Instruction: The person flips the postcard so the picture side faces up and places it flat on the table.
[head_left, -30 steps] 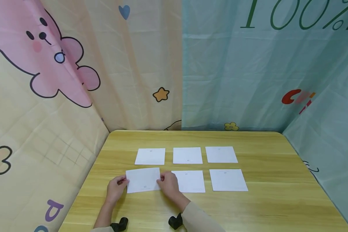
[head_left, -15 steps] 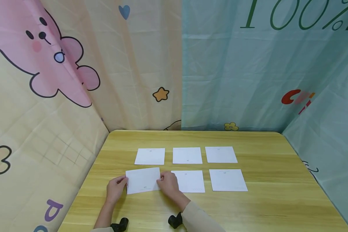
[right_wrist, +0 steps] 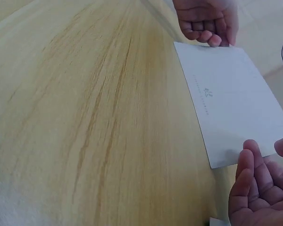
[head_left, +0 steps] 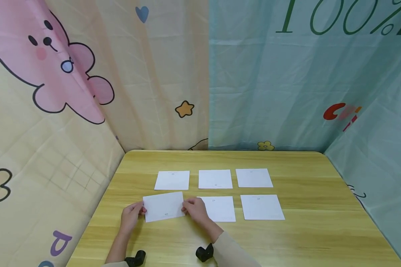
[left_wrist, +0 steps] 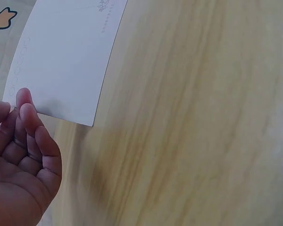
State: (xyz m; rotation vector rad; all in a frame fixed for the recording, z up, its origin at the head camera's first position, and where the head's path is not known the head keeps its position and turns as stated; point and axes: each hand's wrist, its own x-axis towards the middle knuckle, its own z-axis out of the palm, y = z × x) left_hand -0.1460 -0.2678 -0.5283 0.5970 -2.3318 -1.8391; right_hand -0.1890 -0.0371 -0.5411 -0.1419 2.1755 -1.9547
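A white postcard [head_left: 163, 207] is held slightly tilted, close over the near left part of the table, with a small printed mark by its lower edge. My left hand [head_left: 130, 217] pinches its left edge between thumb and fingers. At the opposite edge my right hand [head_left: 196, 210] pinches it too. Faint printed rings and a dotted line show on the postcard [left_wrist: 66, 61] in the left wrist view. In the right wrist view, fingertips of the right hand [right_wrist: 262, 188] lie over the postcard's near corner.
Several more white postcards lie flat on the wooden table [head_left: 320, 222]: a back row with one at its middle [head_left: 215, 179], and two in front, the nearer postcard [head_left: 218, 209] beside my right hand. Printed curtains [head_left: 270, 74] hang behind the table. Each wrist wears a black mount [head_left: 205, 253].
The held postcard has shifted slightly left and up, its left end moving with my left hand. My right hand's grip has altered a little at its edge. The other postcards stay put.
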